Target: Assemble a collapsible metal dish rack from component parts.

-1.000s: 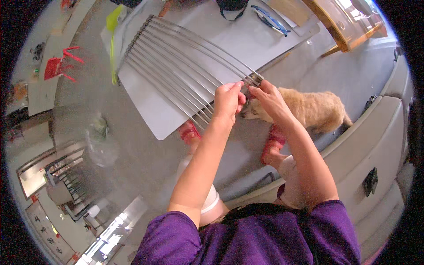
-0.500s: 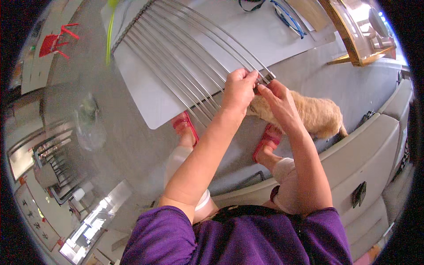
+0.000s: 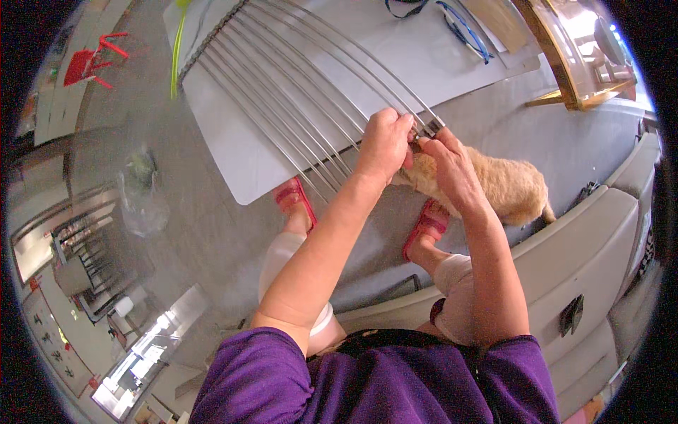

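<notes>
A rack of several long parallel metal rods (image 3: 293, 89) stretches from a dark jointed strip (image 3: 210, 44) at the far left toward me. Both hands work at its near right end. My left hand (image 3: 383, 143) is closed, thumb and fingers pinched at the rod ends. Beside it, my right hand (image 3: 449, 166) grips the outermost corner of the same edge, thumb toward the left hand. Small dark end pieces (image 3: 424, 131) show between the hands; the fingers hide most of the joint.
The rack's far part lies over a pale table (image 3: 244, 169). Blue-framed glasses (image 3: 464, 32) rest at its far right. A tan furry animal (image 3: 510, 185) stands on the floor beyond my right arm. A light sofa (image 3: 575, 244) runs along the right; a red stool (image 3: 88, 63) stands far left.
My right hand has shifted slightly at the rack's corner, and a little more of the dark end pieces shows between the hands. The left hand keeps its grip.
</notes>
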Motion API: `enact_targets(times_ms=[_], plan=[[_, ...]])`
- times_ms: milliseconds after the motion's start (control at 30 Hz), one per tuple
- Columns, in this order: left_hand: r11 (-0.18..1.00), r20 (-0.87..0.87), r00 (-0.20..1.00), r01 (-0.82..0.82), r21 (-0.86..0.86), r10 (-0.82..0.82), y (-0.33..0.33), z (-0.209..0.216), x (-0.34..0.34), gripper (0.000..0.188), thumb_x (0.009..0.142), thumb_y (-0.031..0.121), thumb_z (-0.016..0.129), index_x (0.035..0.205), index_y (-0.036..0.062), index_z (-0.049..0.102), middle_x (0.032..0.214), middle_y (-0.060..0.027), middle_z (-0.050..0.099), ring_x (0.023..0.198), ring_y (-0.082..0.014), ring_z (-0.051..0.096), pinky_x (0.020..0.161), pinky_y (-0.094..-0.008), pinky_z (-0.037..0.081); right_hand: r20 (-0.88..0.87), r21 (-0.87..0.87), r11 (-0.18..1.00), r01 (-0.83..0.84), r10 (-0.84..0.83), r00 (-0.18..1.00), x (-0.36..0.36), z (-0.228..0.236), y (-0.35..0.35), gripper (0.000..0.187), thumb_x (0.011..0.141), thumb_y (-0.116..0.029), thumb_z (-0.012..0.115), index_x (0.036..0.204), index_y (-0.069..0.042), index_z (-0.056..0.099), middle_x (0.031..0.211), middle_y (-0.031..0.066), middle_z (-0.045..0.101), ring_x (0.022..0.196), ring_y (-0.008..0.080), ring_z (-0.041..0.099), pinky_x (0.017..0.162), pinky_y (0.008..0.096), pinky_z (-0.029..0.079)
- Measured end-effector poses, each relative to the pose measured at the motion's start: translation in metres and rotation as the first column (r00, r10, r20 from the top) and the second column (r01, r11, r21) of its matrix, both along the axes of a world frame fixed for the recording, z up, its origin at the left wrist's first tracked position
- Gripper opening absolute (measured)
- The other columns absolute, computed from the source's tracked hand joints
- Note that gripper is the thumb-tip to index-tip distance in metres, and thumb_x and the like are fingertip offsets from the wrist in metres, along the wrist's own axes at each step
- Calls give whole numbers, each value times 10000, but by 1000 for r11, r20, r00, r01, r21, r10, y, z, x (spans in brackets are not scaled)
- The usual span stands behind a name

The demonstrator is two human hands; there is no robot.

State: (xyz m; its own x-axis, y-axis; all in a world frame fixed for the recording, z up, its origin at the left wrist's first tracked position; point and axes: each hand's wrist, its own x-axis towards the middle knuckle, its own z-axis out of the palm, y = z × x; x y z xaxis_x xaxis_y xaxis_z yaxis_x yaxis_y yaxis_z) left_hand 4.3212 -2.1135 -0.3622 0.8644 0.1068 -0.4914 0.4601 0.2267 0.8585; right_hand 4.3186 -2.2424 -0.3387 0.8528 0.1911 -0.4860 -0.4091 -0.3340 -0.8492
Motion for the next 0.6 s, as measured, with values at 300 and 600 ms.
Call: enact_targets(times_ms=[300, 600], plan=[[997, 60, 996, 68, -32, -66, 2, -8, -4, 241, 894, 232, 470, 770, 26, 497, 654, -46, 504, 405, -118, 460, 339, -246, 370, -28, 24, 999, -34, 34, 999, 6, 1, -6, 226, 853, -192, 475, 894, 9, 569, 841, 53, 551, 883, 134, 503, 811, 247, 382], [996, 13, 999, 43, -73, -42, 2, -1, -5, 254, 894, 251, 463, 789, 24, 499, 660, -65, 507, 364, -126, 430, 321, -250, 330, 363, -17, 952, -305, 290, 886, 4, -38, -29, 160, 800, -81, 479, 941, -28, 534, 909, 158, 511, 880, 315, 501, 769, 348, 425]])
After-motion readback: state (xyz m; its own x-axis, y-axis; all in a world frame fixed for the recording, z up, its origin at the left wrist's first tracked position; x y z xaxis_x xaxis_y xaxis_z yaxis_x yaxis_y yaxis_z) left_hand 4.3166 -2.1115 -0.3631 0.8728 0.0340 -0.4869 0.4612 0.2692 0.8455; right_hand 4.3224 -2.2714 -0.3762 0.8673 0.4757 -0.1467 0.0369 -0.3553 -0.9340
